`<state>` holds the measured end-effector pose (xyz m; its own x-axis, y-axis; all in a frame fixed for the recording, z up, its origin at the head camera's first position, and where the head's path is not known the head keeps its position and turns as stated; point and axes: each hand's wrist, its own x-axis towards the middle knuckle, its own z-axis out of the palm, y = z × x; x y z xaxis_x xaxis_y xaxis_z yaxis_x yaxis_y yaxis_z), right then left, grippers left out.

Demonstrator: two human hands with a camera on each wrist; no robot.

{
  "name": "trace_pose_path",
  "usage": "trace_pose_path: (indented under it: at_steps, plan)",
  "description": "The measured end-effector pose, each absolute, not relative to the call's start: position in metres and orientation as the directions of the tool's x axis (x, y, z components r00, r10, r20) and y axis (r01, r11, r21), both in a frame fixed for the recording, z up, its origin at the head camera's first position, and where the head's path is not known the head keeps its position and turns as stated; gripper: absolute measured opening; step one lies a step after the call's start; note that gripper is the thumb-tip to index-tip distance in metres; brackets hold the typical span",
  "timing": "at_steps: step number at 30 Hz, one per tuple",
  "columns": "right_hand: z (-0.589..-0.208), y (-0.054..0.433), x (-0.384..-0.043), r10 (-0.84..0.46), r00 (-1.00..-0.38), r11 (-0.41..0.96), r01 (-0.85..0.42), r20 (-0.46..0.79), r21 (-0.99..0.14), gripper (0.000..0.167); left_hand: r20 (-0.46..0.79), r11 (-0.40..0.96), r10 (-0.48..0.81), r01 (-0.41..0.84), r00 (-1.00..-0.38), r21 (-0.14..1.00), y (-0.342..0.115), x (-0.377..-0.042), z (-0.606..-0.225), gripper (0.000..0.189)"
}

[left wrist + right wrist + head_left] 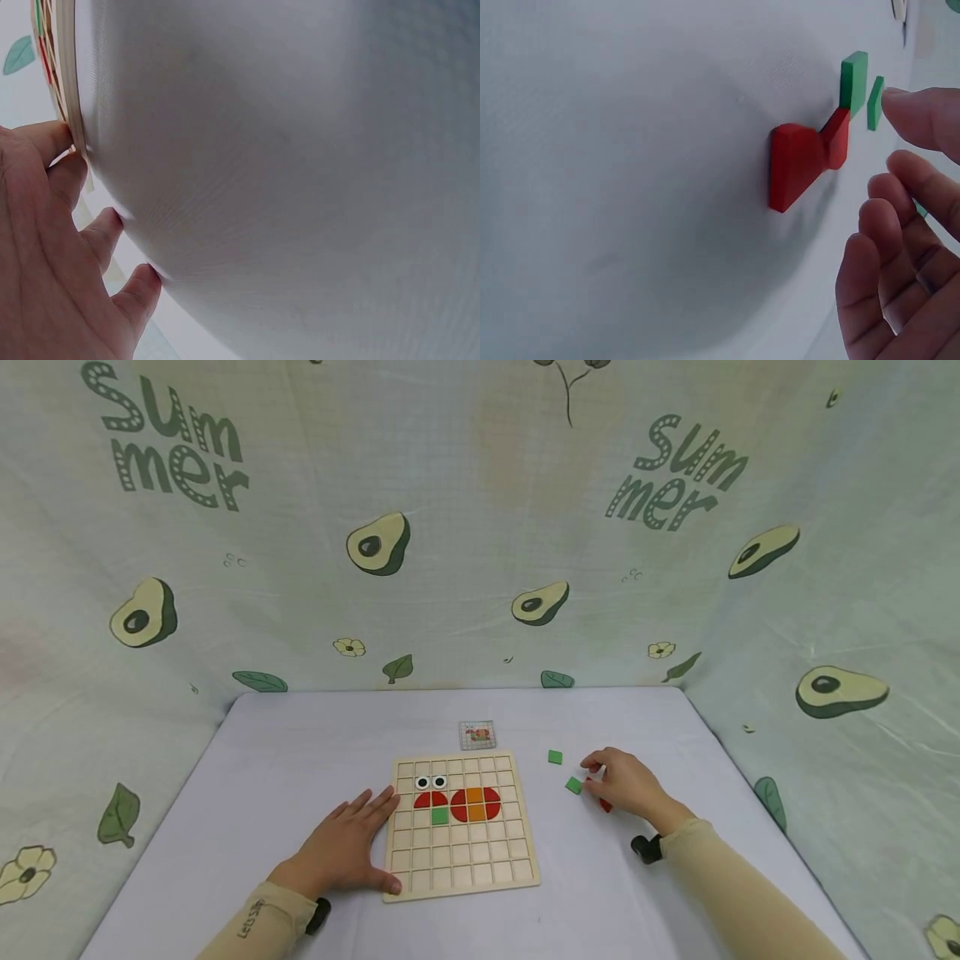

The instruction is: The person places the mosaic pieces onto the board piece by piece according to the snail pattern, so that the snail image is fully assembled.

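Observation:
My left hand lies spread at the left side of a wooden grid board, fingertips and thumb right at its rim. In the left wrist view, its fingers touch the board's edge and the table. Seated in the grid are two eye pieces, red rounded pieces, orange squares and a green square. Over at the right, my right hand hovers with loosely bent fingers and thumb apart, holding nothing. Red pieces lie beside it, partly hidden in the head view.
Two green squares lie between the board and my right hand. A small picture card rests behind the board. The white-covered table meets printed cloth walls at the back and sides.

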<state>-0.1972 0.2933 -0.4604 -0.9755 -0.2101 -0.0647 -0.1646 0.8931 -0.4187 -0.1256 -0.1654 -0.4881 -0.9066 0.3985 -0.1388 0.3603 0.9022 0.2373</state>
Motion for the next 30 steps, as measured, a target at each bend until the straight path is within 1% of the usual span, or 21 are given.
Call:
trace_pose_path:
  at_steps: [5,9,20,30]
  plan:
    - [-0.469,0.302,-0.197,-0.188,-0.974,0.893,-0.115,-0.128,-0.435,0.034,-0.143,0.905,0.394,0.356,-0.908,0.234,-0.165,-0.125,-0.487,0.132]
    - [-0.474,0.302,-0.198,-0.17,-0.972,0.892,-0.083,-0.161,-0.445,0.032,-0.143,0.904,0.393,0.354,-0.908,0.242,-0.164,-0.124,-0.487,0.132]
    - [-0.478,0.301,-0.201,-0.167,-0.975,0.887,-0.083,-0.148,-0.455,0.025,-0.139,0.907,0.387,0.349,-0.911,0.238,-0.164,-0.124,-0.489,0.132]
    - [-0.483,0.301,-0.201,-0.193,-0.977,0.882,-0.133,-0.089,-0.452,0.021,-0.146,0.908,0.386,0.347,-0.911,0.237,-0.164,-0.124,-0.489,0.132]
